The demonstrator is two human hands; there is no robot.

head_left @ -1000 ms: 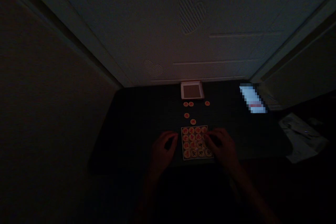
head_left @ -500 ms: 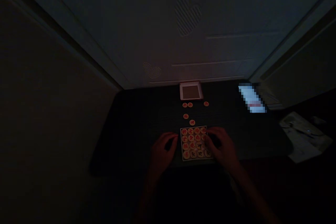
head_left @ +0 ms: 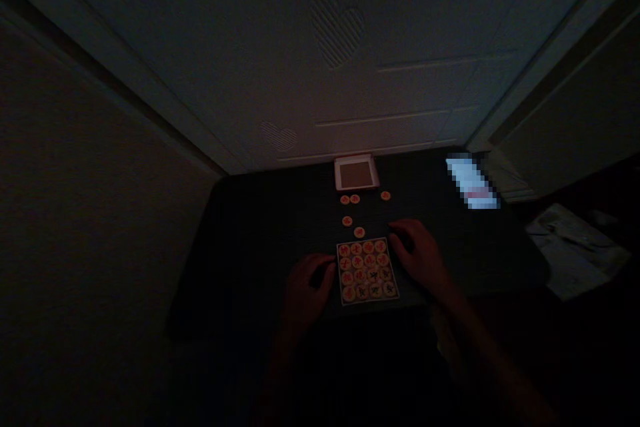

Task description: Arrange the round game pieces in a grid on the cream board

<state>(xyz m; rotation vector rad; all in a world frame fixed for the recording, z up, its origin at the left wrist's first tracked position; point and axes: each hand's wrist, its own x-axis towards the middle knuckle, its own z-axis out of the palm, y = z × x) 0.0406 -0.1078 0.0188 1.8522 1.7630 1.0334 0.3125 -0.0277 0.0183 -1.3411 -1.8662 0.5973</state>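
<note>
A square box [head_left: 342,302] stands near the front edge of the dark table, filled with rows of round Chinese chess pieces [head_left: 369,248], most marked in red and several in black. At its left side rests my left hand [head_left: 307,283], fingers curved, thumb and fingertips slightly apart beside the box wall. My right hand [head_left: 420,253] hovers past the box's upper right corner, thumb and fingers apart and nothing visible between them. Beyond the box lie loose red-marked pieces: a single piece [head_left: 359,232], another [head_left: 347,221], a touching pair [head_left: 350,199] and one farther right [head_left: 385,195].
A shallow pale-rimmed lid or tray [head_left: 357,173] sits at the table's back, by a wall panel with striped hearts [head_left: 336,27]. A glowing, blurred-out screen [head_left: 473,181] lies back right. Pale items [head_left: 575,250] are beyond the table's right edge. The room is very dark.
My right hand has lifted off the box's right side and moved away from me, uncovering the right-hand pieces. My left hand stays beside the box. The view has shifted slightly.
</note>
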